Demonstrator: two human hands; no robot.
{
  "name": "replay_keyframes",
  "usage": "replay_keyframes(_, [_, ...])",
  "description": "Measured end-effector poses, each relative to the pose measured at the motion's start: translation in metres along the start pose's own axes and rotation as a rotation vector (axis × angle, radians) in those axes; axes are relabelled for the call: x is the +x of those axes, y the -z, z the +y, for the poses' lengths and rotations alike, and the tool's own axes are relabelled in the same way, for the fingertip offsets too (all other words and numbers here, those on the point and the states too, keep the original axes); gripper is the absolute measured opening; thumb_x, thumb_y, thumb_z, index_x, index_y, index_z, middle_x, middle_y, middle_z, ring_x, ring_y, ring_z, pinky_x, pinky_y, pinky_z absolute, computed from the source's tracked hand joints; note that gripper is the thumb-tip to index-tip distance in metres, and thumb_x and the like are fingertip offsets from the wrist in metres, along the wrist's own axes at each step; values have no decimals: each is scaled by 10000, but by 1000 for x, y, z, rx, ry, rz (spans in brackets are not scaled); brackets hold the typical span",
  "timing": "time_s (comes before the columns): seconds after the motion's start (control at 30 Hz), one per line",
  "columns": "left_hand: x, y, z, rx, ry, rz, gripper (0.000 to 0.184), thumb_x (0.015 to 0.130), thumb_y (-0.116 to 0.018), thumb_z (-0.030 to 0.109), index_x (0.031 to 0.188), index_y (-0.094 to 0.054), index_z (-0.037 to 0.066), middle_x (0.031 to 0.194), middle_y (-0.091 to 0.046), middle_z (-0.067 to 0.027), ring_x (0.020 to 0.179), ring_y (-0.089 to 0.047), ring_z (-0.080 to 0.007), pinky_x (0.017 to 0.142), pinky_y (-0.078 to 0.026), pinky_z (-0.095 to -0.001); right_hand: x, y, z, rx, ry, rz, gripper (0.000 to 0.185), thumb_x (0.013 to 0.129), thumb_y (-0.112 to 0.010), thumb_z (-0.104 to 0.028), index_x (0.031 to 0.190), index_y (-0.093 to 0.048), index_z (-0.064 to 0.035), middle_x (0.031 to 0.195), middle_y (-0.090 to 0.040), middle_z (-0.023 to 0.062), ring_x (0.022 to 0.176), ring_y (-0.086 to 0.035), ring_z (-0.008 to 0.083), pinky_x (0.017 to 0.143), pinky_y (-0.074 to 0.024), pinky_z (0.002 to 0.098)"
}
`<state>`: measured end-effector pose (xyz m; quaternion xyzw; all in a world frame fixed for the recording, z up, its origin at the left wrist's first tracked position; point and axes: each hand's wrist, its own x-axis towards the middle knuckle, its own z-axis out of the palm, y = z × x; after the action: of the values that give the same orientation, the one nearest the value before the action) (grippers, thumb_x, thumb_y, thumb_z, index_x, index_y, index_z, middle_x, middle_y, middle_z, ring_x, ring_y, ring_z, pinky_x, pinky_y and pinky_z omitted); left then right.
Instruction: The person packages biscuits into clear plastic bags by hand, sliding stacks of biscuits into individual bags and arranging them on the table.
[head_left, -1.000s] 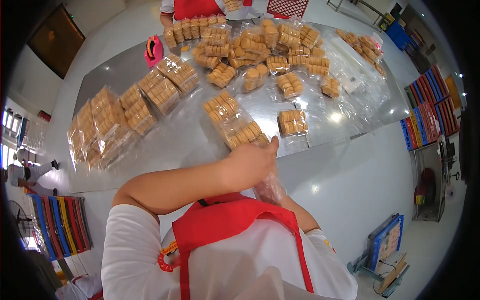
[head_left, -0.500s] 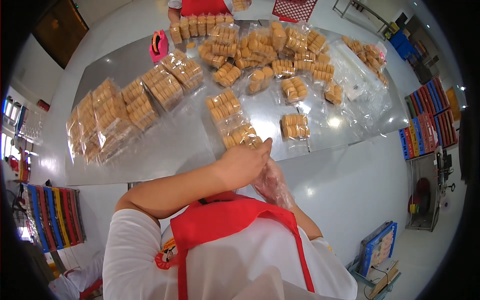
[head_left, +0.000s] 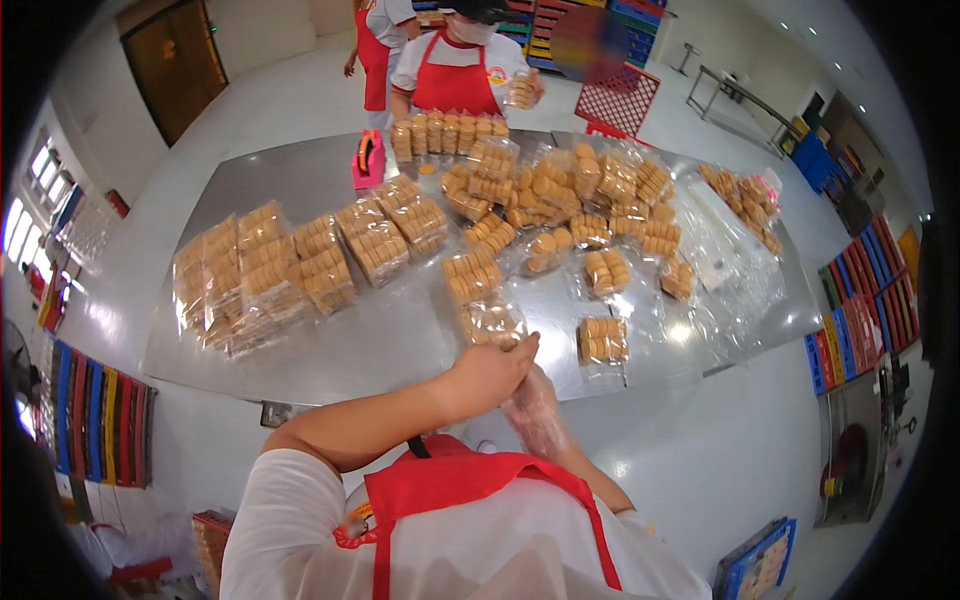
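My left hand (head_left: 488, 378), bare, comes across from the left with its fingers closed. It meets my right hand (head_left: 532, 405), which has clear plastic, like a thin glove, over it. The right fingers are mostly hidden behind the left hand, and anything pinched between the hands is too small to make out. Just beyond the left hand lies a clear-wrapped pack of round biscuits (head_left: 493, 323), with another biscuit pack (head_left: 472, 276) behind it. A single biscuit pack (head_left: 603, 340) lies to the right, apart from both hands.
Stacked biscuit packs (head_left: 268, 270) stand on the left of the metal table (head_left: 400, 340); a loose heap of packs (head_left: 545, 190) covers the back. Clear plastic bags (head_left: 735, 295) lie at right. A pink tape dispenser (head_left: 368, 162) and a co-worker (head_left: 455, 75) holding a pack are at the far side.
The view has tilted up, so the table sits lower and the co-worker and another person now show. My hands stay together near the same biscuit pack.
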<state>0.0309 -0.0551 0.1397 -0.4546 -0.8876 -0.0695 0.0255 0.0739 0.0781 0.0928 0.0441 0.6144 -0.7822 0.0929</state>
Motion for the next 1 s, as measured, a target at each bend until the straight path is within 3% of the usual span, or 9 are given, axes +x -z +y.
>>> replay_keyframes(0.03, [-1, 0, -1, -10, -8, -3, 563, 793, -610, 77, 1339, -516, -25, 1463, -457, -154, 792, -694, -307, 619, -580, -366, -10, 6, 1, -407, 107, -61, 433, 964, -605, -288, 1292, -498, -25, 1159, -622, 115, 1021, -631, 220, 903, -531, 368])
replay_keyframes(0.13, [-5, -16, -4, -122, -36, 61, 565, 801, -611, 85, 1356, -521, 21, 1467, -455, -144, 916, -691, -316, 678, -589, -366, -9, 17, 33, 651, -257, 112, 452, 933, -646, -270, 1296, -488, -52, 1114, -636, 93, 977, -642, 217, 853, -549, 380])
replay_keyframes(0.3, [-8, 1, -2, -221, 25, -67, 500, 825, -617, 118, 1321, -568, 82, 1450, -473, -142, 1083, -643, -322, 781, -582, -399, -3, 21, 38, 603, -297, 147, 397, 939, -607, -231, 1272, -488, -49, 1090, -634, 92, 973, -642, 224, 799, -565, 391])
replay_keyframes(0.4, [-10, 13, 2, -454, 116, 36, 410, 879, -599, 157, 1284, -599, 94, 1432, -489, -145, 1155, -596, -333, 898, -538, -440, 14, 31, 41, 533, -318, 113, 400, 930, -605, -210, 1269, -488, -31, 1107, -628, 112, 973, -645, 239, 804, -567, 402])
replay_keyframes(0.5, [-10, -20, -33, -474, 233, 467, 373, 935, -567, 206, 1289, -603, 94, 1442, -482, -151, 1295, -486, -343, 1062, -417, -459, 18, 29, 27, 482, -348, 70, 440, 911, -614, -193, 1290, -483, -12, 1142, -624, 131, 992, -649, 261, 809, -569, 410])
replay_keyframes(0.6, [-7, -47, -63, -633, 396, 397, 399, 963, -549, 240, 1329, -579, 85, 1466, -460, -170, 1390, -373, -366, 1156, -286, -450, 8, 24, 11, 456, -356, 25, 495, 894, -619, -194, 1322, -471, 6, 1182, -619, 150, 1027, -650, 282, 833, -568, 421])
replay_keyframes(0.83, [3, -57, -82, -697, 291, 581, 418, 972, -549, 234, 1345, -546, 44, 1451, -447, -204, 1394, -352, -396, 1150, -294, -447, -28, 55, 4, 473, -412, -202, 599, 838, -701, -233, 1330, -482, 28, 1232, -609, 162, 1086, -638, 294, 922, -547, 424])
replay_keyframes(0.93, [-2, -52, -76, -663, 318, 760, 392, 948, -606, 230, 1268, -570, 7, 1335, -497, -216, 1270, -466, -392, 1080, -380, -429, -73, 78, -3, 395, -354, 48, 629, 800, -744, -207, 1325, -492, 31, 1233, -611, 156, 1123, -624, 283, 970, -515, 401])
replay_keyframes(1.0, [-19, -36, -53, -807, 355, 750, 408, 953, -612, 232, 1289, -540, 13, 1294, -512, -192, 1224, -496, -344, 1038, -410, -407, -86, 95, -7, 372, -262, -44, 638, 798, -745, -180, 1339, -480, 31, 1240, -607, 152, 1147, -611, 273, 996, -492, 392])
